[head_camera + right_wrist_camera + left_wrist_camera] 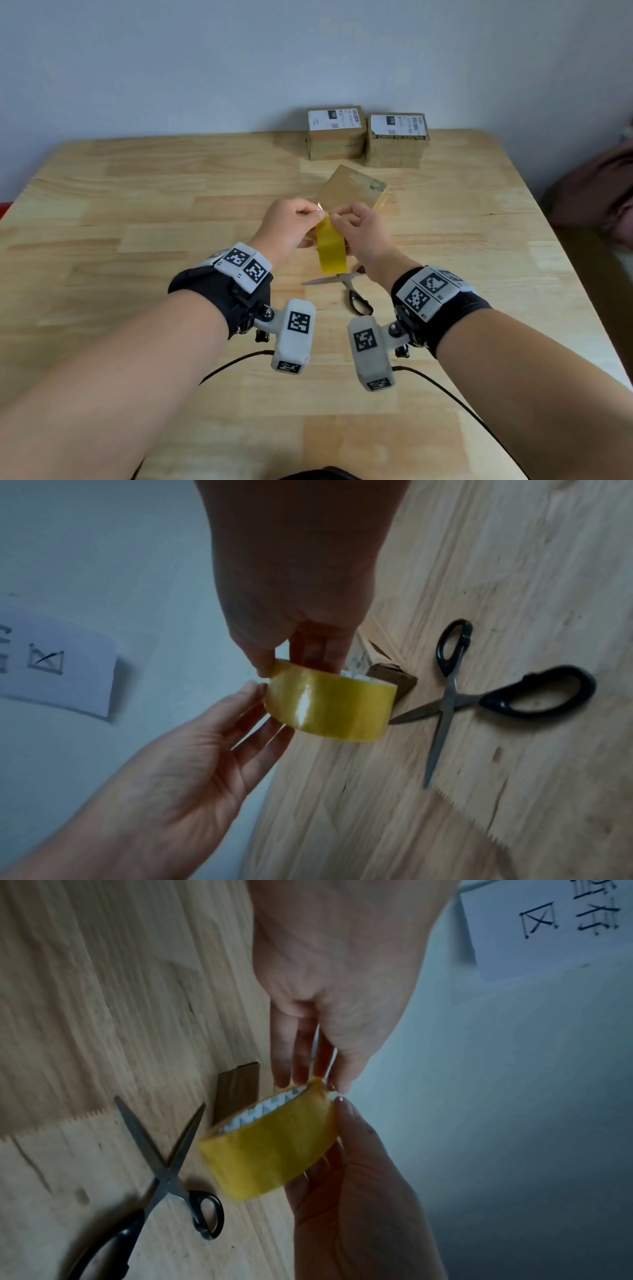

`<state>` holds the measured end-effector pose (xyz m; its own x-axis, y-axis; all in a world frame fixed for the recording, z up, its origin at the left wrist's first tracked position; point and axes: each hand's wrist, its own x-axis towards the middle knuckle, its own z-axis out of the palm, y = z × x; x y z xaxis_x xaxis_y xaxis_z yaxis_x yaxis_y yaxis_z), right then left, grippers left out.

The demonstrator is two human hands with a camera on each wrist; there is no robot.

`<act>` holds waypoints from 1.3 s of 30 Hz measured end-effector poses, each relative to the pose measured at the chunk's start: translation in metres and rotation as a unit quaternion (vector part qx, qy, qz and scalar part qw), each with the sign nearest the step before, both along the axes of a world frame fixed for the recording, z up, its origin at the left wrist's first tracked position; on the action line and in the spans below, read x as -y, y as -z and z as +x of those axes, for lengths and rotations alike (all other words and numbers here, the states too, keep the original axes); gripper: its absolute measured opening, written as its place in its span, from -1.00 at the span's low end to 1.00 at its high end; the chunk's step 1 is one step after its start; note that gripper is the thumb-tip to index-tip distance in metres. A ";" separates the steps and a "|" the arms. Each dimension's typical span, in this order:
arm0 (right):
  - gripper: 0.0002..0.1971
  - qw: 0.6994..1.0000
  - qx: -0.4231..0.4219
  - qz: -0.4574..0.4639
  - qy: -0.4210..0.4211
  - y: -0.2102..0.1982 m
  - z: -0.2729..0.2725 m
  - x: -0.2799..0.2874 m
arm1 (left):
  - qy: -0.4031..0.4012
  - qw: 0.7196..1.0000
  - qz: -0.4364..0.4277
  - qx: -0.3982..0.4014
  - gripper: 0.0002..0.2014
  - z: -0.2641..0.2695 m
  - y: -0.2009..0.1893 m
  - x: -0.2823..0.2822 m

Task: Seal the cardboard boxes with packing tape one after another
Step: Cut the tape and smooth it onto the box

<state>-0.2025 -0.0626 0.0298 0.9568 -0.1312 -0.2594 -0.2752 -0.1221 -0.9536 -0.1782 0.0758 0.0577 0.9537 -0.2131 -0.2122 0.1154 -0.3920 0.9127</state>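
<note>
A yellow packing tape roll (pixel 331 251) is held upright above the table by both hands. My left hand (pixel 317 215) pinches its top rim from the left, and my right hand (pixel 337 216) pinches the same spot from the right, thumbs and forefingers meeting. In the left wrist view my left hand (pixel 322 1083) reaches the rim of the roll (pixel 274 1150). My right hand (pixel 298 669) grips the roll (pixel 329 707) with fingers in the core. A small cardboard box (pixel 354 188) lies flat just beyond the hands.
Scissors (pixel 352 289) with black handles lie open on the wooden table (pixel 137 212), just under the roll. Two labelled cardboard boxes (pixel 335 133) (pixel 397 140) stand side by side at the far edge against the wall. Dark cloth (pixel 603 202) lies off the right side.
</note>
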 end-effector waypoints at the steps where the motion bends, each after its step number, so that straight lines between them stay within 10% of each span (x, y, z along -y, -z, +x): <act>1: -0.91 1.000 0.010 -0.028 -0.004 -0.001 -0.001 0.001 | 0.007 1.000 0.024 0.013 -0.88 0.000 -0.002 0.001; 8: -0.90 0.990 0.039 -0.132 -0.018 -0.016 -0.004 0.018 | 0.036 0.939 0.304 0.159 -0.54 0.005 -0.011 0.021; 17: -0.88 0.973 0.046 -0.204 -0.094 -0.043 -0.011 0.039 | 0.176 0.951 0.189 0.171 -0.92 0.022 -0.027 0.025; 25: -0.54 0.999 -0.014 -0.036 -0.025 -0.036 -0.013 0.037 | 0.143 0.953 0.187 0.192 -0.89 0.028 -0.028 0.026; 33: -0.67 0.949 -0.064 -0.295 -0.089 -0.019 0.000 0.050 | 0.127 0.961 0.180 0.166 -0.85 0.032 -0.007 0.022; 39: -0.66 0.952 -0.086 -0.288 -0.060 0.001 0.008 0.066 | 0.083 0.979 0.176 0.060 -0.84 0.043 0.030 0.022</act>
